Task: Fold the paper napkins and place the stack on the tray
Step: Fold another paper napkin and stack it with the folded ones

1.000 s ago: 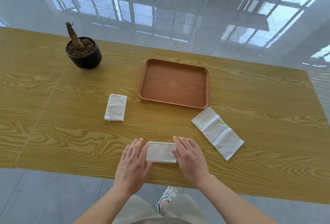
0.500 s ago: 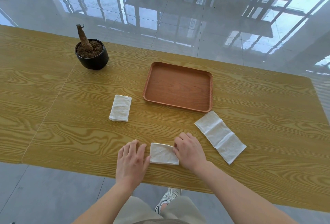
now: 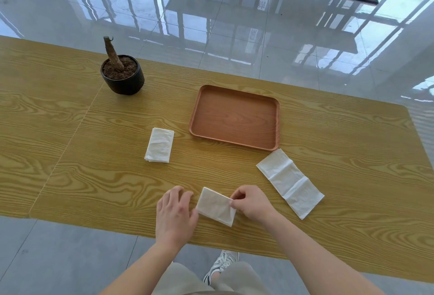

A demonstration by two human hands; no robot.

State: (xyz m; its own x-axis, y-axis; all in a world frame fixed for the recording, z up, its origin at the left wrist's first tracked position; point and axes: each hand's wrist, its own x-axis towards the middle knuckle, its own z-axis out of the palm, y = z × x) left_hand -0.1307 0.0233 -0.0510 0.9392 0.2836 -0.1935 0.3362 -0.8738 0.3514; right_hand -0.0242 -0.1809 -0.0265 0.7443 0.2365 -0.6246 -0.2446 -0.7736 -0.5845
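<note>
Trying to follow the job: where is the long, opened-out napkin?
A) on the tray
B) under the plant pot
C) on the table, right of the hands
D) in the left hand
C: the opened-out napkin lies flat on the table, right of the right hand.

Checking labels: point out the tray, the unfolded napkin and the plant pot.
tray [image 3: 234,118], head view, bare floor.
unfolded napkin [image 3: 290,183], head view, middle panel.
plant pot [image 3: 123,86], head view, black front wall.
</note>
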